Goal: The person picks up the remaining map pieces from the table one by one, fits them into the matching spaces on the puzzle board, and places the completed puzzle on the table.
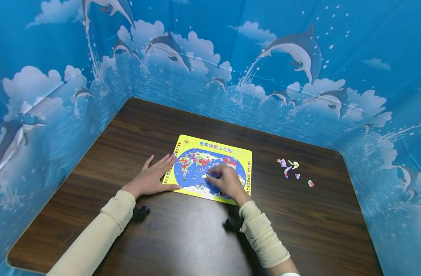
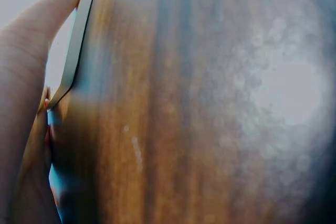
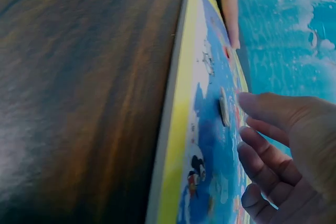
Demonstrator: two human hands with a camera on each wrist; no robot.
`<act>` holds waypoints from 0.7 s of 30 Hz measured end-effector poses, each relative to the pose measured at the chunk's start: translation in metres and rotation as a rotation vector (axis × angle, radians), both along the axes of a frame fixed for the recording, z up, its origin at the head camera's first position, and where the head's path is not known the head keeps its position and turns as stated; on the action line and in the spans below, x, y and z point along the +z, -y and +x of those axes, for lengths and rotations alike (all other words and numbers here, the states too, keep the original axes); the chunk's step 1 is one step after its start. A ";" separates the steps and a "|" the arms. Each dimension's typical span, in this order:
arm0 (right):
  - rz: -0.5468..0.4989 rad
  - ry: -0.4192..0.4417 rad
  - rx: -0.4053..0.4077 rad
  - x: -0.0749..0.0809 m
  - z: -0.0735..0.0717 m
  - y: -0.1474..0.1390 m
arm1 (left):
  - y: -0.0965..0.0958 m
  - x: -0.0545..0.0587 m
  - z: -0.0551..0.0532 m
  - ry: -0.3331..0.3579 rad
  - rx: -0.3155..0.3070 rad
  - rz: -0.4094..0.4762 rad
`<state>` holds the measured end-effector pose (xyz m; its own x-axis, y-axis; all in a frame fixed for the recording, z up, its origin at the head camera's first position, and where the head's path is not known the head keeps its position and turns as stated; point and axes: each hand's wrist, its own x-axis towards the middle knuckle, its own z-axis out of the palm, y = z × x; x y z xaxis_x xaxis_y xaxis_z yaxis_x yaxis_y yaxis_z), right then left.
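A yellow-bordered world map puzzle board [image 1: 213, 142] lies on the table, slightly turned. My left hand [image 1: 154, 177] rests on its left edge with fingers spread, the thumb along the near left corner. In the left wrist view the thumb [image 2: 31, 40] lies against the board's edge [image 2: 76, 45]. My right hand [image 1: 227, 182] is over the map's lower middle, fingers bent and thumb and forefinger apart. Just off these fingertips, in the right wrist view, a small puzzle piece [image 3: 224, 109] sits raised on the blue sea part; the right hand [image 3: 289, 150] appears not to grip it.
Several loose coloured puzzle pieces [image 1: 288, 168] lie on the dark wooden table [image 1: 321, 218] right of the board, one piece [image 1: 311, 183] a little apart. A blue dolphin-print curtain [image 1: 210, 76] stands round the table's back and sides.
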<state>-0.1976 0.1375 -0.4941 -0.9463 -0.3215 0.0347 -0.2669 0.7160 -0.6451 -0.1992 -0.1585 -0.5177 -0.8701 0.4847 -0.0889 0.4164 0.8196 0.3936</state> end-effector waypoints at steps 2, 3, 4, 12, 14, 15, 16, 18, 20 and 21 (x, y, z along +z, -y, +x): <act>0.042 -0.004 0.023 0.000 0.001 0.000 | 0.000 0.000 -0.001 -0.004 0.000 -0.005; 0.060 -0.005 0.029 -0.001 0.002 0.000 | 0.000 0.000 -0.001 -0.004 -0.001 -0.006; 0.073 -0.005 0.032 -0.001 0.002 0.000 | 0.000 0.000 -0.002 -0.004 -0.003 -0.007; 0.116 0.002 0.030 -0.001 0.004 0.000 | 0.001 0.000 -0.001 0.006 0.000 -0.008; 0.126 -0.008 0.040 0.000 0.005 0.001 | 0.001 -0.001 -0.001 0.000 -0.004 -0.004; 0.128 -0.016 0.047 0.000 0.005 0.001 | 0.001 -0.001 -0.001 -0.002 -0.005 -0.003; 0.130 -0.025 0.055 0.000 0.005 0.001 | 0.001 -0.001 -0.001 -0.005 -0.006 -0.001; 0.127 -0.047 0.071 0.000 0.006 0.001 | 0.002 -0.001 0.000 -0.009 -0.009 0.001; 0.121 -0.069 0.079 -0.002 0.007 0.002 | 0.002 -0.001 0.000 -0.008 -0.010 0.003; 0.118 -0.077 0.078 -0.003 0.007 0.002 | 0.002 -0.001 0.000 -0.008 -0.009 0.004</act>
<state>-0.1908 0.1355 -0.4969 -0.9143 -0.4000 0.0635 -0.3699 0.7608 -0.5332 -0.1990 -0.1605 -0.5189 -0.8663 0.4930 -0.0801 0.4268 0.8141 0.3939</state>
